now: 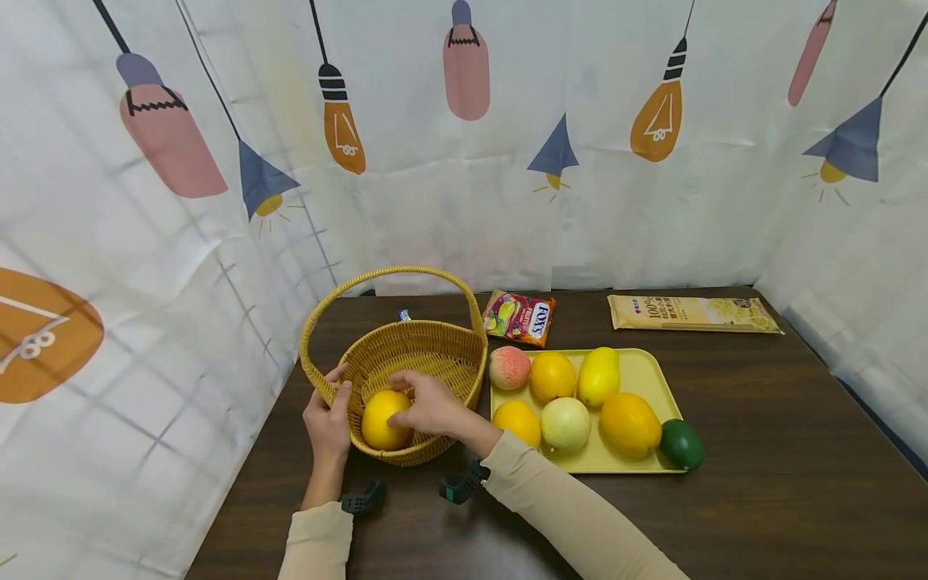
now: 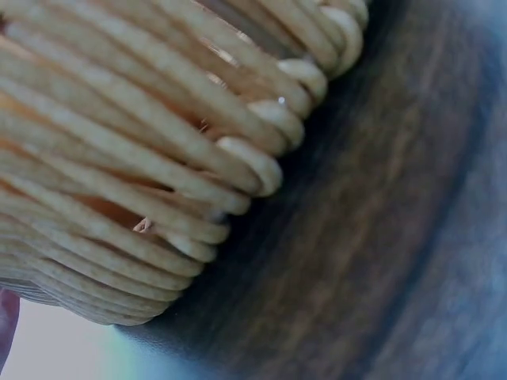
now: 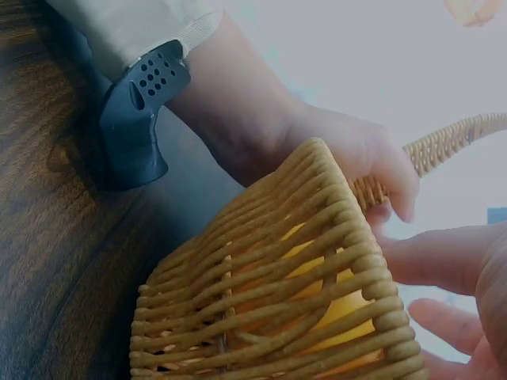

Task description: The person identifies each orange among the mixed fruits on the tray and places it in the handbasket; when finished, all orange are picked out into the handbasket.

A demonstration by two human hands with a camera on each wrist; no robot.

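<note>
A yellow wicker basket (image 1: 449, 346) with a tall arched handle stands at the left of the table. My left hand (image 1: 328, 423) grips its left side where the handle meets the rim; the left wrist view has mostly woven wall (image 2: 119, 150) with a bit of finger at the edge. Inside the basket, near its front, lies an orange (image 1: 383, 427). Reaching over the right rim, my right hand (image 1: 429, 404) holds the orange between thumb and fingers. Through the weave in the right wrist view, the orange (image 3: 344, 313) shows behind the wall.
Right of the basket, a yellow tray (image 1: 656, 379) bears a peach (image 1: 510, 368), oranges (image 1: 553, 376) and several other fruits. A green avocado (image 1: 681, 445) lies over its right edge. Behind are a FOX'S candy bag (image 1: 518, 318) and a long yellow packet (image 1: 692, 314).
</note>
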